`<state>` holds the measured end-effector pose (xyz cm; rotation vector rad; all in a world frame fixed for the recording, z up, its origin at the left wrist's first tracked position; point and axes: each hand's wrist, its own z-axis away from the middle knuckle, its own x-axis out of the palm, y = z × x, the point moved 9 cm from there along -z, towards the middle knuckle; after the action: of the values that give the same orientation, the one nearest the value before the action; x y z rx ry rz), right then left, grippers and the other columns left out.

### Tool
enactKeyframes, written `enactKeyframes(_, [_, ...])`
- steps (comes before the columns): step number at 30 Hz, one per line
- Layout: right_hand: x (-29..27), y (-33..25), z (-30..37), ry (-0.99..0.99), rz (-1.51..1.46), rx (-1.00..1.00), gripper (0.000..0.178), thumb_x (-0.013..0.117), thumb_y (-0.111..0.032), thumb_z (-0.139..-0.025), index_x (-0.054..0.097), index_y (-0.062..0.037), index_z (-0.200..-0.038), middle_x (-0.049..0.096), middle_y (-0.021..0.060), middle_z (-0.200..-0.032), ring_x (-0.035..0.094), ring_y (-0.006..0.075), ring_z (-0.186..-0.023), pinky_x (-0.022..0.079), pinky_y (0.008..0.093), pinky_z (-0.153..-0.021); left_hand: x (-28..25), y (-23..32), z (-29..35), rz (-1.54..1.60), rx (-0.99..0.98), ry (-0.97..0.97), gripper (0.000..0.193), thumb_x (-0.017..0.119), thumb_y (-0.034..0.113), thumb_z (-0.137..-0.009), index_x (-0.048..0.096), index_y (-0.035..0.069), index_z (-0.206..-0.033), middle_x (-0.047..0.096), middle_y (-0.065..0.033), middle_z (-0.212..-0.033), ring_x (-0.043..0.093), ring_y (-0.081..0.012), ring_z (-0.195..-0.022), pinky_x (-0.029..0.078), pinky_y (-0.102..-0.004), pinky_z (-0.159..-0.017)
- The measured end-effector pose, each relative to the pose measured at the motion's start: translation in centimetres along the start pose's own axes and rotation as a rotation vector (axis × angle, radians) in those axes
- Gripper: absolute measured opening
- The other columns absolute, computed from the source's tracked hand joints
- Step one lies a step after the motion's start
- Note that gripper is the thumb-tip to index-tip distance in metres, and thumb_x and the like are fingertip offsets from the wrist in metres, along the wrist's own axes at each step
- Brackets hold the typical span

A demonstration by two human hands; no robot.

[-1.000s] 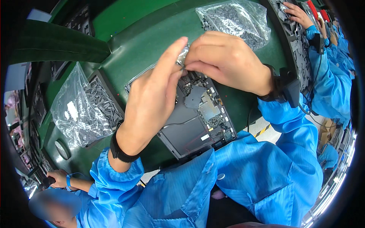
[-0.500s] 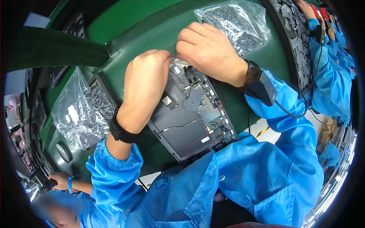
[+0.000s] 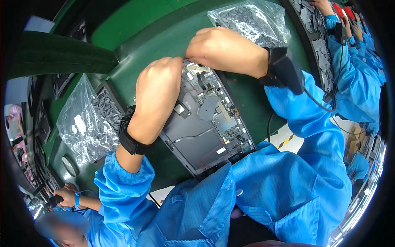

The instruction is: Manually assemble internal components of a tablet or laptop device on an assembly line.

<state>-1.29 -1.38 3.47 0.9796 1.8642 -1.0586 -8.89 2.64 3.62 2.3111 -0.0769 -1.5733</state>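
An opened laptop base lies tilted on the green mat in front of me, its circuit board and cables bare. At its far edge my left hand is bent over with fingers pressed together. My right hand comes in from the right, fingers curled down at the same far edge, close beside the left fingertips. What either hand pinches is hidden behind the fingers and too small to name. A black band circles my left wrist; a black device with a cable is strapped to my right wrist.
Clear plastic bags of small dark grey pieces lie at the left and far right. A dark tray of grey pieces borders the right. An oval dark object sits at lower left. Other people in blue work on both sides.
My right hand has shifted slightly down and left, its wrist turning so the back of the hand lies flatter. My left hand and the laptop base have barely moved.
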Motion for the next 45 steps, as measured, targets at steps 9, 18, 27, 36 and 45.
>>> enactKeyframes(9, [0.2, -1.1, 0.0, -0.091, 0.159, 0.037, 0.009, 0.063, -0.014, -0.076, 0.064, -0.0048, -0.077, 0.064, 0.0092, -0.075, 0.066, 0.0276, -0.081, 0.054, 0.0383, -0.071, 0.4, 0.6, 0.0, -0.140, 0.051, -0.040, 0.007, 0.061, 0.004, -0.072, 0.055, 0.004, -0.069, 0.058, -0.0118, -0.067, 0.063, -0.0289, -0.068, 0.053, -0.0392, -0.062])
enactKeyframes(18, [0.0, -1.1, 0.0, -0.076, 0.157, 0.042, 0.009, 0.063, -0.015, -0.077, 0.065, -0.0061, -0.080, 0.065, 0.0079, -0.077, 0.065, 0.0258, -0.084, 0.053, 0.0369, -0.073, 0.6, 1.0, -0.1, -0.159, 0.094, -0.036, 0.009, 0.062, 0.005, -0.075, 0.056, 0.003, -0.069, 0.059, -0.0112, -0.067, 0.063, -0.0284, -0.067, 0.052, -0.0385, -0.060])
enactKeyframes(27, [-2.6, -5.1, 4.4, 0.099, -0.130, 0.041, 0.029, 0.079, -0.015, -0.065, 0.068, -0.0077, -0.090, 0.055, 0.0100, -0.124, 0.043, 0.0344, -0.129, 0.037, 0.0473, -0.101, -3.7, 3.9, 4.7, 0.053, -0.181, 0.032, 0.014, 0.072, 0.008, -0.078, 0.065, 0.003, -0.089, 0.062, -0.0117, -0.089, 0.060, -0.0302, -0.083, 0.048, -0.0386, -0.073])
enactKeyframes(36, [-0.3, -2.6, 6.8, 0.074, -0.386, 0.340, 0.016, 0.080, -0.019, -0.073, 0.067, -0.0127, -0.081, 0.055, 0.0054, -0.132, 0.032, 0.0346, -0.138, 0.023, 0.0500, -0.110, -1.9, 5.3, 6.3, 0.024, -0.231, -0.111, 0.020, 0.077, 0.014, -0.074, 0.066, 0.005, -0.087, 0.060, -0.0087, -0.086, 0.058, -0.0276, -0.077, 0.047, -0.0369, -0.068])
enactKeyframes(45, [-3.5, -4.5, 7.6, 0.335, 0.001, 0.124, 0.032, 0.074, -0.015, -0.073, 0.067, -0.0157, -0.104, 0.061, 0.0030, -0.125, 0.051, 0.0258, -0.122, 0.037, 0.0410, -0.099, 1.0, -1.0, 4.0, 0.918, -0.693, -0.154, 0.021, 0.064, 0.010, -0.093, 0.066, -0.006, -0.106, 0.069, -0.0058, -0.082, 0.062, -0.0085, -0.068, 0.051, -0.0234, -0.063])
